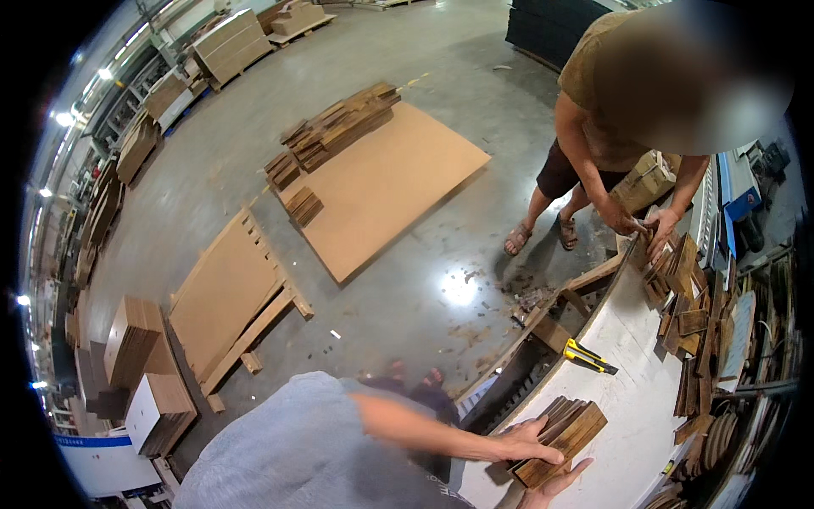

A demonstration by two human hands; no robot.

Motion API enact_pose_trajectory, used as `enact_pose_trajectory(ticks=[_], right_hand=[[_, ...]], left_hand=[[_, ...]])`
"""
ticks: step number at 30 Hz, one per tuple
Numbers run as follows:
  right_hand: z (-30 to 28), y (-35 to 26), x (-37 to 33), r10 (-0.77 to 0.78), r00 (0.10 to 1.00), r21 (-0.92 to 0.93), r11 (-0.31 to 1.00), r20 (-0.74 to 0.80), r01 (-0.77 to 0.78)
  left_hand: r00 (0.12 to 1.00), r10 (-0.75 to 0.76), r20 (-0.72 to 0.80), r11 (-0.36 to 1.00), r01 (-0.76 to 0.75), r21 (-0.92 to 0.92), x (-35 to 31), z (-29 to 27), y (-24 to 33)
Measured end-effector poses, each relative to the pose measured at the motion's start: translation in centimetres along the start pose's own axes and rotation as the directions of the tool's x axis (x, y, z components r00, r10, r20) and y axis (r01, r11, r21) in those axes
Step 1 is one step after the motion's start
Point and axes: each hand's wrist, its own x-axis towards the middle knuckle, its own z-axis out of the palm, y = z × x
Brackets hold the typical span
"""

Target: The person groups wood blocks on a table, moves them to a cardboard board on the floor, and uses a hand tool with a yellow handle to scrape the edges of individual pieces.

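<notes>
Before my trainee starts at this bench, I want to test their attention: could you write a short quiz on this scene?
1. What does the camera wearer's left hand hold?
2. True or false: the yellow knife lies on the floor.
3. The large sheet beneath the rows of wooden pieces is: A, blue; B, tan; C, black.

Key: 1. A stack of wooden slats. 2. False; it lies on the white tabletop. 3. B.
</notes>
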Motion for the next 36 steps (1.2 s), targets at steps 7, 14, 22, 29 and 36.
enact_pose_trajectory(ticks=[7,14,22,29,36], right_hand=[[4.8,5.1,-0.6,-0.269,0.957,-0.347,0.913,-0.114,0.215],[2.7,3.5,0.5,-0.077,0.996,-0.27,0.961,-0.044,0.062],[8.7,4.2,-1.6,-0.161,0.987,-0.485,0.863,0.004,0.143],[18.6,4.9,3.5,-0.078,0.947,-0.585,0.77,0.311,0.255],[31.4,7.0,8.8,0.169,0.878,-0.755,0.597,0.449,0.271]], left_hand=[[0.99,0.074,0.122,0.949,-0.033,-0.313,-1.3,-2.0,0.1],[0.91,0.069,0.41,0.757,0.22,-0.615,-2.1,-5.1,-1.3],[0.94,0.062,0.336,0.707,0.196,-0.68,-7.7,-10.3,1.0],[0.985,0.17,-0.004,0.609,-0.108,-0.786,-11.5,-17.1,3.3],[0.915,0.226,-0.333,0.486,-0.402,-0.776,-14.9,-25.1,5.6]])
